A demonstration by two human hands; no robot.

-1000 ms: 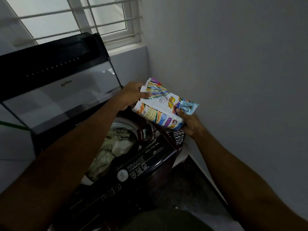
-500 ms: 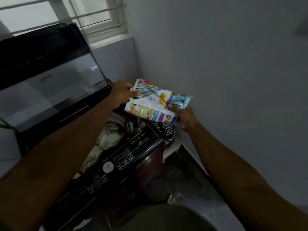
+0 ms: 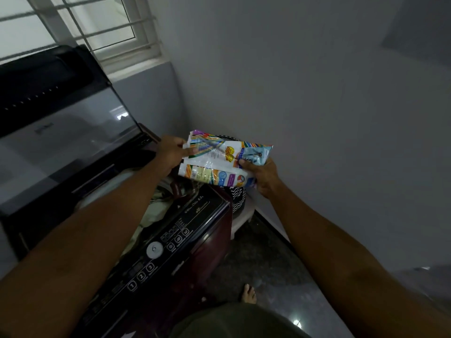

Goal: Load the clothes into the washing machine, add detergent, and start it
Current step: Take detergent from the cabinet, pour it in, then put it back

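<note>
Both hands hold the colourful printed plastic detergent packet (image 3: 225, 158) above the dark maroon top-load washing machine (image 3: 195, 230), lid raised. Left hand (image 3: 170, 154) pinches the 9 o'clock edge, right hand (image 3: 262, 175) grips the 3 o'clock end. Pale crumpled clothes (image 3: 156, 211) lie in the drum at 7 o'clock. Versus earlier: grip unchanged, and the packet still sits between the hands.

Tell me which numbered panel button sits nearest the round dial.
Button 3, the numbered one next to the dial. Button 2 and button 1 sit progressively farther down the panel toward the camera.
</note>
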